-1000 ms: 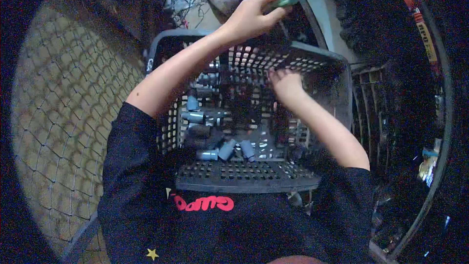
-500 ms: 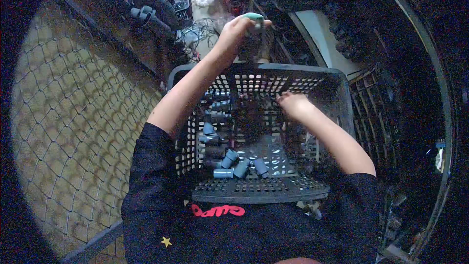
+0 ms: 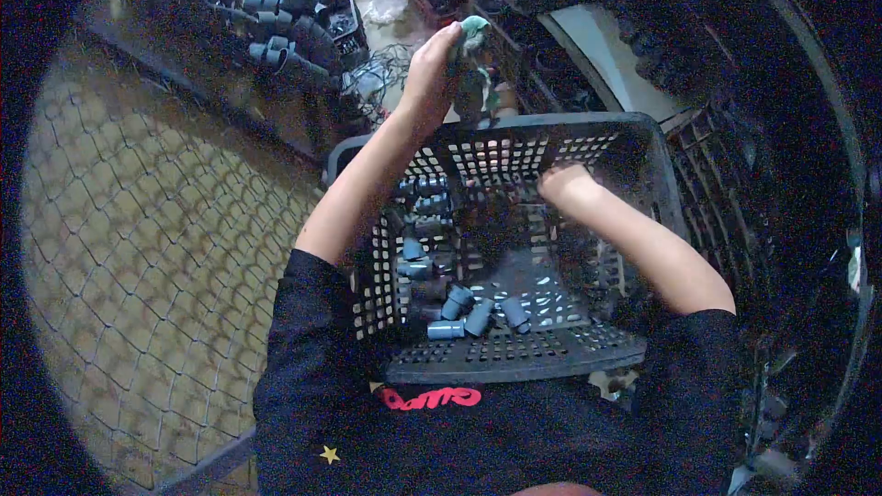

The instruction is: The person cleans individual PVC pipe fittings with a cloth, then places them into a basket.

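Note:
Above the far rim of a black plastic basket (image 3: pixel 514 369), my left hand (image 3: pixel 434 73) is closed on a green cloth-like thing (image 3: pixel 475 29). Something dark hangs below it, too dim to name. My right hand (image 3: pixel 567 186) is inside the basket, by its far wall, with fingers curled down into shadow. Whatever it may hold is hidden. Several grey-blue pipe fittings lie in the basket, among them one fitting (image 3: pixel 446 330) near the front and another (image 3: pixel 415 268) at the left side.
A chain-link mesh (image 3: pixel 165 294) spreads along the left. At the upper left, more grey pipe fittings (image 3: pixel 276 0) are piled by a dark crate (image 3: pixel 342 23). A clear plastic bag (image 3: pixel 381 5) and tangled strands lie beyond the basket. Dark racks stand on the right.
The view has shifted, so the basket appears farther right. My left hand has turned, showing more of the green thing. My right hand has moved slightly along the far wall, its fingers now less visible.

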### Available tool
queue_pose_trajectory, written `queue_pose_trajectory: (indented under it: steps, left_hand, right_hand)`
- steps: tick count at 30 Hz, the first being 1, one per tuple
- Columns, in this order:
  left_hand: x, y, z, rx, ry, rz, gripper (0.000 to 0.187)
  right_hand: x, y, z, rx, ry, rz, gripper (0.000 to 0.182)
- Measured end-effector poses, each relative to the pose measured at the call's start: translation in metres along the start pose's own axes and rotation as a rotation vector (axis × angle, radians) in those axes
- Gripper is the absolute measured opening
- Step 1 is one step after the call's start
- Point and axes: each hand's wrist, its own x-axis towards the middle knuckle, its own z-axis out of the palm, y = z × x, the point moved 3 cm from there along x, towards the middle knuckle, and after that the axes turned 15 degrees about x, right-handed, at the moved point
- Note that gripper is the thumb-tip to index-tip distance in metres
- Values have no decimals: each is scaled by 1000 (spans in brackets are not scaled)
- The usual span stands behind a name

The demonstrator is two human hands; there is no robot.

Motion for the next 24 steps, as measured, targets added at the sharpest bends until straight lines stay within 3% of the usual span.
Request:
queue_pose_trajectory:
  steps: [2, 4, 6, 8, 10, 11, 12, 14, 15, 16, 17, 19, 20, 22, 24]
  left_hand:
    - [-1, 7, 1, 151, 34, 75, 41]
    - [-2, 15, -2, 350, 49, 140, 42]
    - [-10, 31, 6, 474, 42, 292, 35]
    - [-20, 47, 16, 734, 63, 506, 31]
    - [-28, 50, 28, 840, 185, 634, 22]
    - [-34, 48, 38, 930, 211, 772, 22]
    - [-42, 45, 48, 1013, 239, 911, 23]
    - [-60, 33, 67, 1234, 97, 987, 28]
    - [-66, 37, 73, 1247, 62, 1108, 27]
    - [-66, 34, 73, 1244, 61, 1085, 28]
    - [-63, 34, 74, 1235, 141, 1004, 29]
    - [-61, 47, 76, 1232, 255, 884, 32]
    - [-60, 45, 75, 1230, 263, 925, 33]
    - [-68, 37, 80, 1281, 204, 1187, 31]
    - [-73, 35, 83, 1359, 167, 1138, 29]
  right_hand:
    - [-16, -16, -28, 152, -81, -45, 36]
    - [-44, -31, -60, 432, 46, -221, 29]
    - [-68, -36, -96, 853, 216, -531, 38]
    - [-71, -20, -110, 1081, 667, -732, 40]
    - [-78, 3, -123, 1648, 760, -496, 42]
    - [-73, 16, -125, 1641, 988, -392, 43]
    - [-71, 26, -126, 1817, 980, -362, 45]
    - [-55, 42, -110, 2115, 773, -559, 42]
    - [-59, 33, -109, 2094, 837, -436, 40]
    - [-63, 23, -106, 2070, 893, -313, 40]
    - [-51, 25, -96, 1900, 901, -390, 41]
    - [-61, 9, -104, 1948, 821, -376, 40]
    - [-60, 9, -105, 1992, 777, -374, 40]
    - [-52, 12, -102, 1973, 907, -421, 39]
    - [-50, 14, -101, 1952, 966, -424, 38]
